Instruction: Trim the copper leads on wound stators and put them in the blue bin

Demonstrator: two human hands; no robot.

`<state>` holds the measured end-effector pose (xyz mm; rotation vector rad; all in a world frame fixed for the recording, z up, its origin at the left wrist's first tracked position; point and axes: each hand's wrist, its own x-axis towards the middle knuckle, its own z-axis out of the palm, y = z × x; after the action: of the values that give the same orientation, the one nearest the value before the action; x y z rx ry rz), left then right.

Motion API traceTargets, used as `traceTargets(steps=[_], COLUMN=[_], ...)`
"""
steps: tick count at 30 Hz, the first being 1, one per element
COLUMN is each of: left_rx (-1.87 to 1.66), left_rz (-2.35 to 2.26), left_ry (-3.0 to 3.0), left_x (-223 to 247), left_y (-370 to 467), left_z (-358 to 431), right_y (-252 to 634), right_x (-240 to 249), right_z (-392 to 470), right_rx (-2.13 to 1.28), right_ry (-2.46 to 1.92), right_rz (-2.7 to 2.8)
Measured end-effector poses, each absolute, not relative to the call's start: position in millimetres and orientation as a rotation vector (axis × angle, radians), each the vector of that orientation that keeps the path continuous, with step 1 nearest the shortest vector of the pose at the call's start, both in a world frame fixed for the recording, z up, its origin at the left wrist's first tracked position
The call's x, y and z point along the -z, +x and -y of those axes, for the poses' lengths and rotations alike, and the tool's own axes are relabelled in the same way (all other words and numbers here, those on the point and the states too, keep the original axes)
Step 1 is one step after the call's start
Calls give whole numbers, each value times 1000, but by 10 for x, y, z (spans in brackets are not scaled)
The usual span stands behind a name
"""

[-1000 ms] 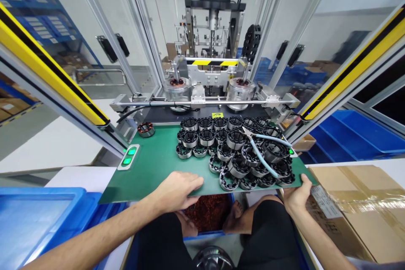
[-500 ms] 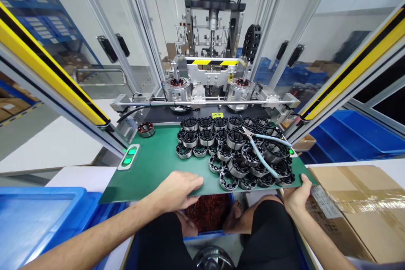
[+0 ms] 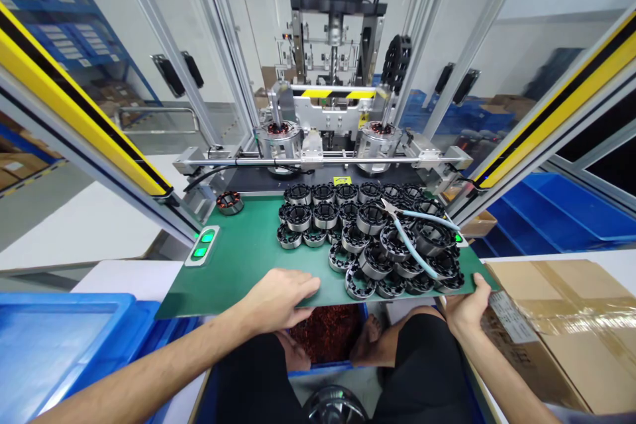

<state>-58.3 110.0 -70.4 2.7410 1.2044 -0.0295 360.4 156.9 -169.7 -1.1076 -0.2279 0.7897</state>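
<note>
My left hand (image 3: 281, 298) lies over the front edge of a green worktop (image 3: 238, 265), its fingers stretched out and holding nothing. At the front right corner, my right hand (image 3: 467, 303) rests against the edge with the thumb on top; its other fingers are hidden. Between the hands and the machine, several bare motor stators (image 3: 361, 280), metal rings with black liners, stand in rows and stacks. A pair of cutting pliers (image 3: 408, 238) with light blue handles lies open on top of the right-hand stack. One stator wound with copper wire (image 3: 229, 203) sits apart at the back left.
Behind the worktop, a winding machine holds two fixtures (image 3: 279, 140) with copper-wound stators. Yellow-black posts (image 3: 89, 106) flank it. A green-lit button panel (image 3: 203, 246) is at left. Blue trays (image 3: 59, 344) stand left, a cardboard box (image 3: 561, 324) right, and a bin of copper scraps (image 3: 328, 338) below.
</note>
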Motion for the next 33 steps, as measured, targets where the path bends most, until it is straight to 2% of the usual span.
traceTargets(steps=[33], left_rx=[15], left_rz=[-1202], left_ry=[2734], left_x=[689], left_y=[-580], left_z=[-1097], right_y=[3621], right_x=[1733], right_z=[-1569], right_rx=[-773], right_ry=[-1108], right_rz=[232])
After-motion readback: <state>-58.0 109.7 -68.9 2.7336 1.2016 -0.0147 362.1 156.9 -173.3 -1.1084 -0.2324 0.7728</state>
